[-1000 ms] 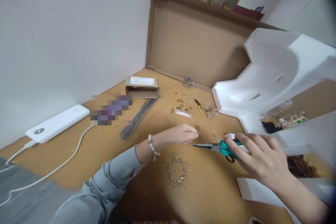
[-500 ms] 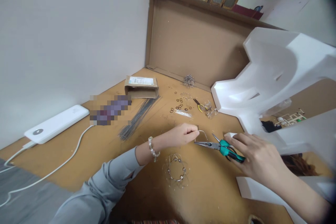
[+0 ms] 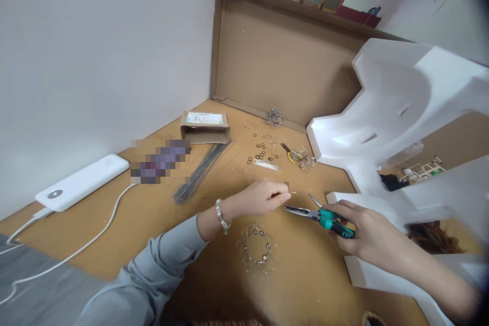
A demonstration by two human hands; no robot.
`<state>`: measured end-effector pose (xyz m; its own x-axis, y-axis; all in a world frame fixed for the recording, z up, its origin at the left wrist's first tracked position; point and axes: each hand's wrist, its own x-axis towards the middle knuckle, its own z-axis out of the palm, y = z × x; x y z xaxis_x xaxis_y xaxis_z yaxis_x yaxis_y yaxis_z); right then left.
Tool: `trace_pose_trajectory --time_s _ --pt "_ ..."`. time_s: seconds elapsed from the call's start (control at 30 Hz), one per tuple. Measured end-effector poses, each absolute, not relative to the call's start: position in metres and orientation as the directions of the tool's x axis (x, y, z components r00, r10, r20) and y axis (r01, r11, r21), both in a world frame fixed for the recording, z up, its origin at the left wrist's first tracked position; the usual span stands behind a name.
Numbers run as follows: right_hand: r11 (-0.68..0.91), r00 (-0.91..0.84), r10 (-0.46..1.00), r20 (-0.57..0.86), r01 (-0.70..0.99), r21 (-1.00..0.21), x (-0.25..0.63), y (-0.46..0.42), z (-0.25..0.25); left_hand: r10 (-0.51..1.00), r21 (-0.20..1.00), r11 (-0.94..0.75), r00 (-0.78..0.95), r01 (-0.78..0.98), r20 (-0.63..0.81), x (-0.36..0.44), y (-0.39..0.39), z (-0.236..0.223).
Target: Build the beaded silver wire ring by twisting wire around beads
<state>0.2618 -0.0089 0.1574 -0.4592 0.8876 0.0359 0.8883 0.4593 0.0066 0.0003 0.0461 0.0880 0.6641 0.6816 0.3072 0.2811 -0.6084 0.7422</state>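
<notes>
Green-black pliers [image 3: 326,218] are clasped in right hand [image 3: 367,232], jaws slightly parted, tips near left hand [image 3: 267,197]. Thin wire [image 3: 294,193], mostly hidden, is pinched in left hand's pressed-together fingers. Beaded wire ring [image 3: 265,258] is seen nearside of left grip; dark rings [image 3: 257,157] are scattered beyond.

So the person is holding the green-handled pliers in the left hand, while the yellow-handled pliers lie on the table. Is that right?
Not quite: the head view shows the green-handled pliers in the right hand, not the left. The yellow-handled pliers do lie on the table.
</notes>
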Motion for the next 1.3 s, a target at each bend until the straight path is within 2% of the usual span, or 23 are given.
trace_pose_trajectory --time_s 0.13,0.27,0.33,0.4,0.47,0.53,0.7,0.83,0.97,1.03,1.1,1.2,1.23,1.3 --pt "0.508 -0.523 0.845 0.110 0.850 0.140 0.260 -0.009 0.153 0.710 0.882 -0.432 0.674 0.191 0.202 0.001 0.053 0.081" --pt "0.538 -0.601 0.754 0.263 0.796 0.277 0.261 -0.010 0.148 0.717 0.885 -0.427 0.666 0.186 0.205 0.001 0.055 0.080" --pt "0.543 -0.600 0.730 0.327 0.800 0.255 0.263 -0.011 0.145 0.734 0.871 -0.445 0.642 0.209 0.221 -0.001 0.055 0.081" --pt "0.513 -0.537 0.765 0.355 0.842 0.168 0.268 -0.012 0.139 0.750 0.862 -0.455 0.618 0.222 0.237 -0.003 0.057 0.082" --pt "0.441 -0.444 0.841 0.309 0.894 0.086 0.274 -0.012 0.126 0.748 0.865 -0.459 0.614 0.203 0.253 -0.005 0.057 0.083" --pt "0.367 -0.374 0.902 0.215 0.927 0.074 0.280 -0.013 0.105 0.735 0.868 -0.465 0.621 0.174 0.270 -0.007 0.057 0.084" --pt "0.300 -0.324 0.940 0.103 0.933 0.200 0.280 -0.018 0.048 0.710 0.867 -0.474 0.649 0.152 0.274 -0.007 0.051 0.089" --pt "0.309 -0.335 0.937 0.095 0.925 0.221 0.264 -0.023 0.024 0.693 0.837 -0.504 0.678 0.213 0.245 -0.008 0.049 0.090" --pt "0.330 -0.356 0.924 0.139 0.927 0.177 0.258 -0.023 0.013 0.642 0.777 -0.563 0.741 0.281 0.198 -0.008 0.047 0.093" --pt "0.349 -0.361 0.921 0.146 0.932 0.103 0.258 -0.021 0.014 0.627 0.755 -0.583 0.757 0.300 0.183 -0.008 0.045 0.095" --pt "0.357 -0.346 0.927 0.144 0.932 -0.062 0.258 -0.016 0.023 0.605 0.729 -0.611 0.776 0.308 0.179 -0.007 0.041 0.096" --pt "0.264 -0.232 0.964 0.127 0.854 -0.448 0.247 -0.009 0.052 0.567 0.647 -0.681 0.807 0.344 0.167 -0.001 0.037 0.095" --pt "0.191 -0.184 0.980 0.073 0.788 -0.585 0.240 -0.008 0.063 0.559 0.606 -0.706 0.813 0.366 0.160 0.001 0.035 0.094" --pt "0.037 -0.215 0.969 -0.120 0.609 -0.792 0.226 -0.007 0.081 0.549 0.518 -0.751 0.823 0.409 0.147 0.004 0.032 0.090"
